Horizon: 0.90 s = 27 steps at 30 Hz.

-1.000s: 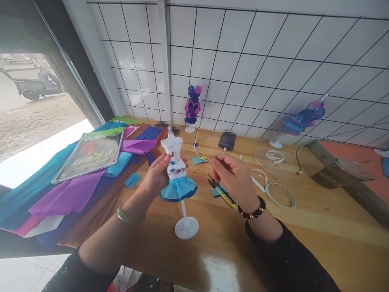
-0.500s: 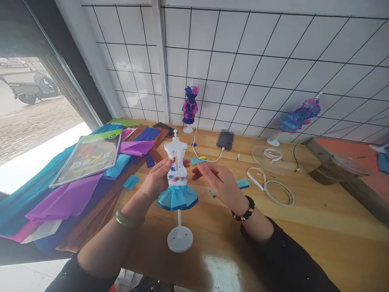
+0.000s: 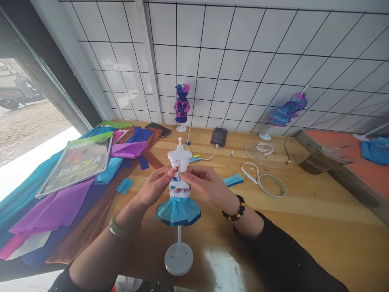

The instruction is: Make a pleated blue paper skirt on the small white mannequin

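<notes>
A small white mannequin (image 3: pixel 179 157) on a round stand (image 3: pixel 179 258) stands on the wooden table (image 3: pixel 304 219) in front of me. It wears a blue paper skirt (image 3: pixel 178 211). My left hand (image 3: pixel 153 186) grips the torso from the left, fingers curled round it. My right hand (image 3: pixel 204 185) pinches at the front of the torso, where a thin strip runs down the chest; what the fingertips hold is too small to name. A dark bead bracelet sits on my right wrist and a green bangle on my left.
Coloured paper sheets (image 3: pixel 54 202) and a green booklet (image 3: pixel 75 162) lie at the left. Two dressed mannequins (image 3: pixel 181 103) (image 3: pixel 287 111) stand by the tiled wall. Two phones (image 3: pixel 219 136) (image 3: pixel 158 129), a tape strip (image 3: pixel 264 180), blue paper scraps (image 3: pixel 233 179) and a clear disc (image 3: pixel 264 152) lie behind.
My right hand has moved left from the yellow snips to the mannequin's chest and now pinches there. The view has shifted, so the mannequin sits lower and nearer.
</notes>
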Motion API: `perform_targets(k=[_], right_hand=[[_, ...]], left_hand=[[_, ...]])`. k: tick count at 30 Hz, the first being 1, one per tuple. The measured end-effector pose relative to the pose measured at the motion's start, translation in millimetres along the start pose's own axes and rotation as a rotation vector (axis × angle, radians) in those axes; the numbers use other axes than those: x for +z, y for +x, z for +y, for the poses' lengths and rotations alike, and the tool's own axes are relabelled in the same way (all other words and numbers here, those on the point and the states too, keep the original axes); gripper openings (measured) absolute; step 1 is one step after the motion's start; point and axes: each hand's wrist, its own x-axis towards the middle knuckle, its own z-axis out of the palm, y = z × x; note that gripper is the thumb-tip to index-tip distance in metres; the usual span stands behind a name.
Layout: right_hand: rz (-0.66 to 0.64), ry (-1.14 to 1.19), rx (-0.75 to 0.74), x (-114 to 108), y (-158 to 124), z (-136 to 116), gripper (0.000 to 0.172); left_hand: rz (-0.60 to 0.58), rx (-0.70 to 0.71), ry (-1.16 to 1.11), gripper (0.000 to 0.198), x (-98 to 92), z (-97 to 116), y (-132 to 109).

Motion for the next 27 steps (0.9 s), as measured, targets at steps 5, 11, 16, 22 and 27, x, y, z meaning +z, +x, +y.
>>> perform_targets(k=[5, 11, 16, 22, 27], right_hand=[[0.131, 0.029, -0.014, -16, 1, -11, 0.025], [0.447, -0.213, -0.34, -49, -4, -23, 0.021], [0.531, -0.549, -0.501, -51, -1, -13, 0.021], [0.494, -0.641, -0.522, -52, 6, -2, 0.02], [0.525, -0.671, -0.528, -58, 8, -3, 0.021]], left_hand=[[0.107, 0.011, -0.019, 0.048, -2.2, -4, 7], [0.561, 0.078, 0.1, 0.042, -11.1, -10, 19], [0.589, 0.102, 0.252, 0.043, -14.4, -14, 20], [0.552, 0.057, 0.367, 0.05, -11.8, -14, 20], [0.538, 0.033, 0.387, 0.055, -13.2, -15, 20]])
